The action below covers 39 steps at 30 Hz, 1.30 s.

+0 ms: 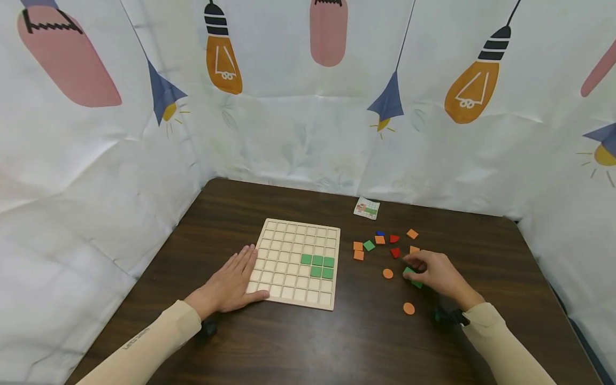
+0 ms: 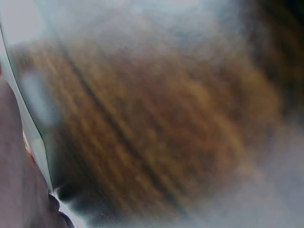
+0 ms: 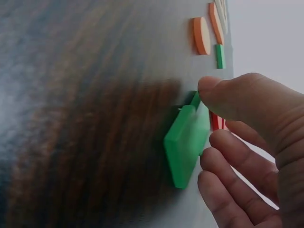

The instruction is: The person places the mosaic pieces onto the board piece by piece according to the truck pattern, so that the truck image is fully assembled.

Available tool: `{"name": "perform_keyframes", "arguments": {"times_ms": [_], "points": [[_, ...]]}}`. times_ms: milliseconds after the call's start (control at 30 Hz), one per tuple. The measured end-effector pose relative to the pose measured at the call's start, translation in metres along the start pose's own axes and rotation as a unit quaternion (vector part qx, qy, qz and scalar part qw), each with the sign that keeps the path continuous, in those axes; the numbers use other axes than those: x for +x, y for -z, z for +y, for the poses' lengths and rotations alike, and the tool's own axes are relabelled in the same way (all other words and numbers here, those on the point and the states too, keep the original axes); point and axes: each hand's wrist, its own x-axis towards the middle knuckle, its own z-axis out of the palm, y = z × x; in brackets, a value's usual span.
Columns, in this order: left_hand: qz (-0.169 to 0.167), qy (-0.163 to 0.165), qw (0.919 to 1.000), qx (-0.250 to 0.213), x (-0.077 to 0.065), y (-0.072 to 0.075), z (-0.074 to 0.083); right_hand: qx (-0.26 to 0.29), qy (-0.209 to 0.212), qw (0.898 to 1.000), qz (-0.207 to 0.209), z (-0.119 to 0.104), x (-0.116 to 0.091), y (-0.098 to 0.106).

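A pale wooden grid board [image 1: 279,260] lies on the table, with several green square tiles [image 1: 317,260] set in cells near its right side. My left hand [image 1: 231,283] rests on the board's left edge and lower left corner, fingers straight and thumb spread. To the right, my right hand [image 1: 433,272] is over some green square tiles [image 3: 187,142], its thumb and fingers bent but apart around them. One tile's top is partly hidden behind the thumb, so contact there is unclear. In the left wrist view only blurred tabletop and a sliver of hand [image 2: 14,166] show.
Orange squares [image 1: 358,255], red pieces [image 1: 395,252], a loose green square [image 1: 368,245] and a blue piece [image 1: 380,233] are scattered right of the board. Orange discs [image 1: 408,308] lie nearer me. A small picture card [image 1: 367,208] sits by the table's back edge, before a patterned curtain [image 1: 298,133].
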Motion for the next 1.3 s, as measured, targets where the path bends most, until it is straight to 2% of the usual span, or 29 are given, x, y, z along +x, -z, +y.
{"name": "perform_keyframes", "arguments": {"times_ms": [533,767,967,1300], "points": [[-0.003,0.004,1.0,-0.004,-0.001,0.001,0.0,0.007,0.002,1.0,0.007,0.0,-0.005,-0.004],[0.001,0.003,1.0,-0.004,-0.001,0.0,0.0,0.012,0.013,1.0,0.025,-0.004,-0.003,-0.002],[-0.001,0.002,1.0,-0.006,-0.002,-0.002,-0.001,0.001,0.024,0.999,0.034,-0.011,0.003,-0.003],[0.004,-0.005,1.0,-0.008,-0.002,0.0,-0.001,0.022,0.042,0.998,0.037,-0.032,0.021,-0.007]]}}
